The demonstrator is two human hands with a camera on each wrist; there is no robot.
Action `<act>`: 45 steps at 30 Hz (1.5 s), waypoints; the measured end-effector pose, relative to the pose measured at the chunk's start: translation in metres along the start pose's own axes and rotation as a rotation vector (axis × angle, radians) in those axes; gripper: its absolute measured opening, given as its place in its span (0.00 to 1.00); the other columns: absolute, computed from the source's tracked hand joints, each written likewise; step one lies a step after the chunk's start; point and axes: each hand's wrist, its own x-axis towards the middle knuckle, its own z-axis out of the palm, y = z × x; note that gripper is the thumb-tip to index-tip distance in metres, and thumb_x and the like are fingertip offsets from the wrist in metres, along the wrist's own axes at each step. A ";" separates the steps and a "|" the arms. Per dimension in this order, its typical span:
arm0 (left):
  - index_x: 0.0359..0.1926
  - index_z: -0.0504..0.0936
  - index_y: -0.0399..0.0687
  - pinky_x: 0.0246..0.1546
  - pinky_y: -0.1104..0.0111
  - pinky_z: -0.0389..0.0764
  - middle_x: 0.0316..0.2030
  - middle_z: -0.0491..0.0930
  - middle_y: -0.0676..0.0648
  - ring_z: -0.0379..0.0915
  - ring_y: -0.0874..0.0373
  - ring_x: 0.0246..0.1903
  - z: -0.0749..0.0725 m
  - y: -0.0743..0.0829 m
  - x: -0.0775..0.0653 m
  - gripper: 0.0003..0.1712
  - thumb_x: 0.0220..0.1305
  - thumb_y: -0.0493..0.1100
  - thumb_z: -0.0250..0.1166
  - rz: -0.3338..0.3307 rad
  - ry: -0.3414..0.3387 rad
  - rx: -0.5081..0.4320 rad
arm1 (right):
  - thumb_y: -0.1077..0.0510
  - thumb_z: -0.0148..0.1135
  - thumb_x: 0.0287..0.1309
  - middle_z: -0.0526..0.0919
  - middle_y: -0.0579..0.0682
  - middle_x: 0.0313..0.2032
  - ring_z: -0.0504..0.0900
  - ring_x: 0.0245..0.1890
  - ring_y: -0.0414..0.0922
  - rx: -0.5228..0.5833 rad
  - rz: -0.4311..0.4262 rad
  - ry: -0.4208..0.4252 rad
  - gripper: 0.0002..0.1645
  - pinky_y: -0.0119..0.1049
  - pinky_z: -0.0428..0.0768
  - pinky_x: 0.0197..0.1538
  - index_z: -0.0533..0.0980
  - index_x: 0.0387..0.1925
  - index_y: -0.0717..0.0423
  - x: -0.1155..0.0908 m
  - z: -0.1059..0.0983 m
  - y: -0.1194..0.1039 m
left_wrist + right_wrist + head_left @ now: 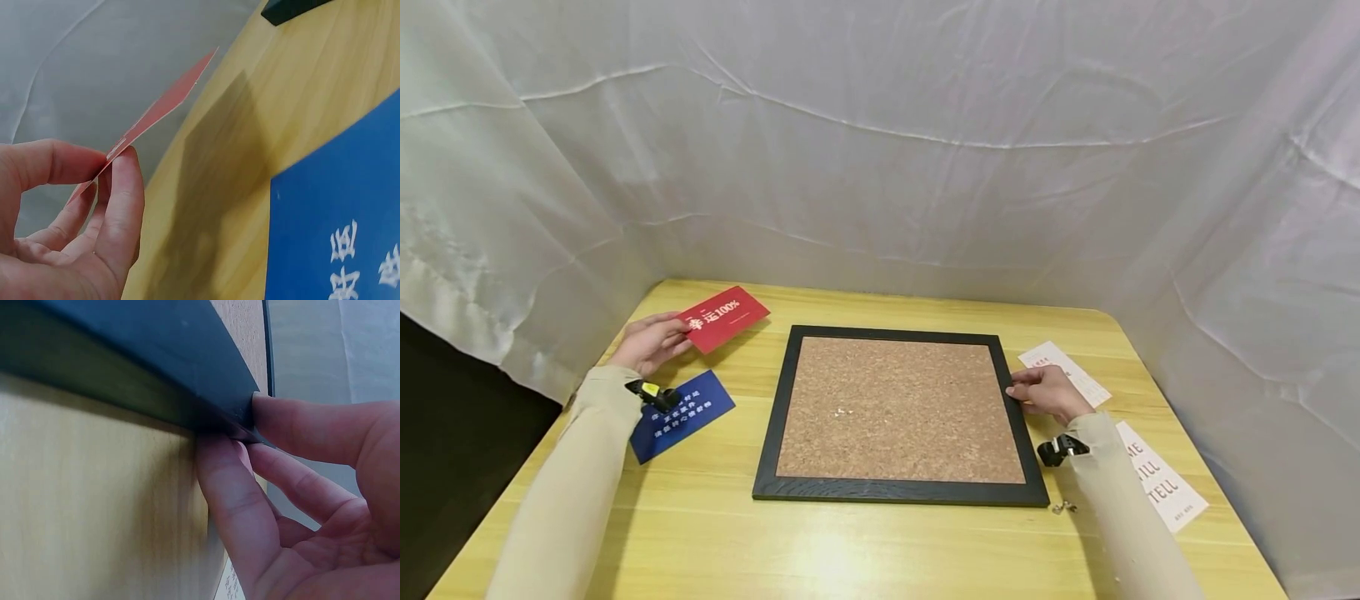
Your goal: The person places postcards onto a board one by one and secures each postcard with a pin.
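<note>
- A red card (pixel 724 319) is showing a flat, rectangular face with pale characters and "100%" printed across it; it is hovering tilted above the far left of the surface (pixel 850 550), casting a shadow there.
- The left hand (pixel 653 340) is pinching the card's left end between thumb and fingers.
- A corkboard (pixel 898 408) is lying mid-surface, showing speckled brown cork inside a black frame; a few white specks are sitting on the cork, seemingly too small to identify.
- The right hand (pixel 1048 393) is gripping the frame's right edge, thumb on top, well apart from the left.
- A blue card (pixel 700 412) with white characters is lying near the left wrist.
- Two white cards (pixel 1157 475) are lying right of the board, small shiny pieces (pixel 1064 507) just beside its near right corner.
</note>
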 end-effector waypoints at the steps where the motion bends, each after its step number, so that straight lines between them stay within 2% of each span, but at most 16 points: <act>1: 0.60 0.68 0.49 0.42 0.73 0.87 0.31 0.82 0.58 0.84 0.67 0.34 0.002 0.000 0.000 0.18 0.74 0.33 0.59 0.003 0.001 0.010 | 0.61 0.64 0.70 0.79 0.71 0.61 0.87 0.49 0.46 0.001 0.000 0.000 0.30 0.46 0.88 0.53 0.71 0.67 0.72 0.000 0.000 0.000; 5: 0.70 0.63 0.47 0.42 0.74 0.87 0.35 0.79 0.56 0.84 0.67 0.35 0.008 0.000 0.000 0.28 0.74 0.35 0.61 0.011 0.002 0.046 | 0.61 0.64 0.70 0.79 0.71 0.61 0.86 0.49 0.46 -0.004 0.004 0.001 0.30 0.46 0.88 0.53 0.71 0.67 0.72 0.000 0.001 -0.001; 8: 0.72 0.62 0.47 0.43 0.75 0.86 0.39 0.77 0.54 0.84 0.67 0.36 0.013 0.000 0.001 0.30 0.74 0.35 0.61 0.007 -0.006 0.051 | 0.60 0.64 0.70 0.79 0.70 0.61 0.86 0.50 0.47 -0.010 0.006 0.001 0.30 0.46 0.87 0.53 0.71 0.67 0.72 0.000 0.000 -0.002; 15: 0.62 0.68 0.50 0.42 0.75 0.86 0.44 0.74 0.52 0.84 0.67 0.36 0.023 -0.001 0.002 0.20 0.74 0.35 0.61 0.024 -0.037 0.067 | 0.60 0.64 0.70 0.79 0.71 0.61 0.86 0.50 0.48 -0.017 0.006 0.001 0.30 0.47 0.87 0.53 0.71 0.67 0.72 -0.001 0.000 -0.003; 24: 0.61 0.69 0.49 0.42 0.76 0.85 0.47 0.73 0.50 0.83 0.68 0.38 0.036 -0.002 0.001 0.18 0.75 0.35 0.60 0.061 -0.072 0.125 | 0.59 0.63 0.71 0.78 0.71 0.62 0.87 0.50 0.47 -0.017 0.004 -0.008 0.30 0.46 0.88 0.53 0.71 0.68 0.71 0.000 -0.001 -0.002; 30: 0.64 0.67 0.45 0.41 0.76 0.85 0.42 0.78 0.54 0.83 0.68 0.38 0.046 -0.003 0.000 0.21 0.74 0.35 0.60 0.069 -0.101 0.130 | 0.59 0.64 0.70 0.78 0.71 0.62 0.87 0.51 0.48 -0.020 0.004 -0.007 0.30 0.47 0.88 0.53 0.71 0.68 0.71 0.000 -0.001 -0.002; 37: 0.67 0.65 0.44 0.41 0.77 0.85 0.48 0.74 0.49 0.83 0.68 0.38 0.056 -0.004 0.000 0.24 0.75 0.35 0.60 0.075 -0.109 0.166 | 0.59 0.64 0.70 0.77 0.71 0.63 0.86 0.51 0.48 -0.023 0.007 -0.006 0.30 0.46 0.88 0.53 0.71 0.68 0.71 0.001 0.000 0.000; 41: 0.65 0.67 0.45 0.41 0.77 0.85 0.42 0.79 0.54 0.83 0.68 0.37 0.059 -0.004 0.000 0.22 0.75 0.34 0.59 0.071 -0.111 0.178 | 0.59 0.64 0.70 0.77 0.72 0.63 0.87 0.50 0.47 -0.020 0.003 -0.009 0.30 0.46 0.88 0.52 0.71 0.68 0.71 0.000 0.000 0.000; 45: 0.69 0.66 0.42 0.40 0.77 0.85 0.38 0.81 0.56 0.84 0.67 0.36 0.064 -0.005 0.002 0.26 0.74 0.34 0.60 0.073 -0.108 0.201 | 0.59 0.63 0.71 0.78 0.71 0.63 0.87 0.49 0.46 -0.006 0.008 -0.006 0.30 0.46 0.88 0.53 0.71 0.68 0.70 0.000 -0.001 -0.001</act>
